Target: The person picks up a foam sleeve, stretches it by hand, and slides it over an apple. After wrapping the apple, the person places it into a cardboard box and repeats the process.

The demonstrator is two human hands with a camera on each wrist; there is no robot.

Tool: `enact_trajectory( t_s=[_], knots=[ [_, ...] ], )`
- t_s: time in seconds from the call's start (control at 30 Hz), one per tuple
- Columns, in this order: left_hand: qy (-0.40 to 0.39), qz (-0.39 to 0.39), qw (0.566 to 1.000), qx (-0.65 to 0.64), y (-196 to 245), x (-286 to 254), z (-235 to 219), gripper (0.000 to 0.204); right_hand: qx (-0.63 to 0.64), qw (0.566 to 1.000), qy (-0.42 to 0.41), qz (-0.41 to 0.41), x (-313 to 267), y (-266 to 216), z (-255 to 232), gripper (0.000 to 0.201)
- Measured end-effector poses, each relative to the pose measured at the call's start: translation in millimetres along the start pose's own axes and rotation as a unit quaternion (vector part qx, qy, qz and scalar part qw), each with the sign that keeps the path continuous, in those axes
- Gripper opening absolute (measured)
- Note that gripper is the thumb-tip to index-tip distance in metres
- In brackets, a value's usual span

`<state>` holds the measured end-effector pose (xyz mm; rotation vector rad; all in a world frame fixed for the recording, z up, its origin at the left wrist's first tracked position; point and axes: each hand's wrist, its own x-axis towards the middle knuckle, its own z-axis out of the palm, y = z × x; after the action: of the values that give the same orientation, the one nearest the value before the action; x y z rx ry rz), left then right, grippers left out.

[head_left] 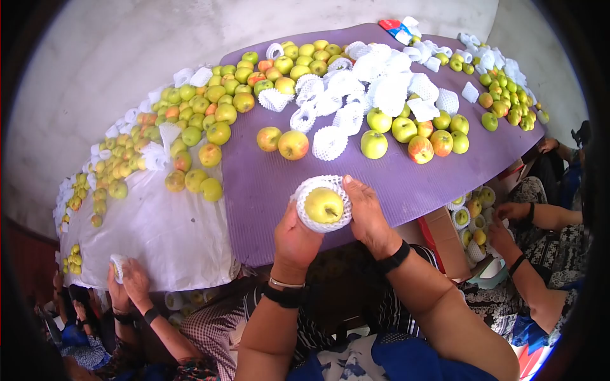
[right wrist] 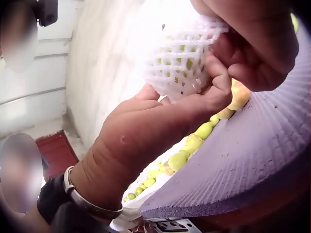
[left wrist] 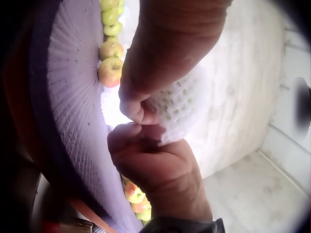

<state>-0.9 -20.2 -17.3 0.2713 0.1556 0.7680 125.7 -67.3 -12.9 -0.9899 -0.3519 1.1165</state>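
A yellow-green apple (head_left: 324,204) sits stem-up in a white foam net sleeve (head_left: 306,220), over the near edge of the purple mat. My left hand (head_left: 297,240) grips the sleeve from the left and my right hand (head_left: 368,213) from the right. In the left wrist view, fingers of both hands meet low on the sleeve (left wrist: 180,104), and green apple skin shows through its mesh. The right wrist view has the sleeve (right wrist: 175,68) between my left hand (right wrist: 150,124) and my right hand (right wrist: 257,43).
Loose apples (head_left: 213,114) and a heap of foam sleeves (head_left: 381,79) lie on the purple mat (head_left: 279,197) and white sheet (head_left: 146,222). At the left, another person's hands (head_left: 130,282) hold a sleeve. A carton (head_left: 448,238) of sleeved apples stands right, beside another person's hands (head_left: 505,225).
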Motion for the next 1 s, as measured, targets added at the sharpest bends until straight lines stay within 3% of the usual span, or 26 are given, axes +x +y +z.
enact_trajectory(
  t_s=[0.13,0.2,0.27,0.33,0.47,0.53,0.57,0.63,0.67,0.73,0.83,0.9,0.93,1.0],
  knots=[
    [-0.01,0.006,0.998,0.06,4,1,-3,0.04,-0.088,0.993,-0.047,-0.064,-4,-2,2,0.029],
    [0.034,0.031,0.988,0.145,4,-1,0,0.039,-0.119,0.988,-0.061,-0.077,-2,-3,-2,0.028],
    [0.055,0.005,0.993,0.103,6,0,1,0.039,-0.149,0.982,-0.075,-0.09,-1,-7,-4,0.027],
    [0.077,-0.021,0.995,0.06,7,0,0,0.038,-0.045,0.997,-0.069,0.01,-2,-14,-3,0.022],
    [0.086,-0.01,0.995,0.054,5,0,-1,0.037,0.016,0.997,-0.057,0.054,0,-5,-2,0.02],
    [0.071,0.0,0.997,0.04,1,1,-3,0.036,-0.131,0.989,-0.006,-0.067,-2,11,0,0.022],
    [0.07,0.015,0.997,0.033,-1,2,-6,0.036,-0.131,0.989,-0.006,-0.066,-1,13,0,0.022],
    [0.069,0.03,0.997,0.026,-6,2,-7,0.037,-0.293,0.932,0.014,-0.212,-1,16,1,0.022],
    [0.089,0.033,0.995,0.036,-9,0,-6,0.039,-0.293,0.932,0.014,-0.212,-2,15,2,0.022],
    [0.109,0.037,0.992,0.045,-11,0,-5,0.041,-0.374,0.883,0.032,-0.283,-2,12,4,0.021],
    [0.124,0.002,0.992,-0.002,-7,0,1,0.042,-0.365,0.894,0.038,-0.257,-1,10,1,0.019],
    [0.024,-0.037,0.999,0.003,1,-5,12,0.042,-0.34,0.904,0.044,-0.254,6,12,-4,0.018],
    [0.025,-0.037,0.999,0.003,1,-6,10,0.042,-0.314,0.914,0.05,-0.252,7,13,-6,0.018],
    [0.028,0.015,0.988,0.151,1,-8,3,0.044,-0.282,0.929,0.026,-0.24,3,8,-6,0.019]
  ],
)
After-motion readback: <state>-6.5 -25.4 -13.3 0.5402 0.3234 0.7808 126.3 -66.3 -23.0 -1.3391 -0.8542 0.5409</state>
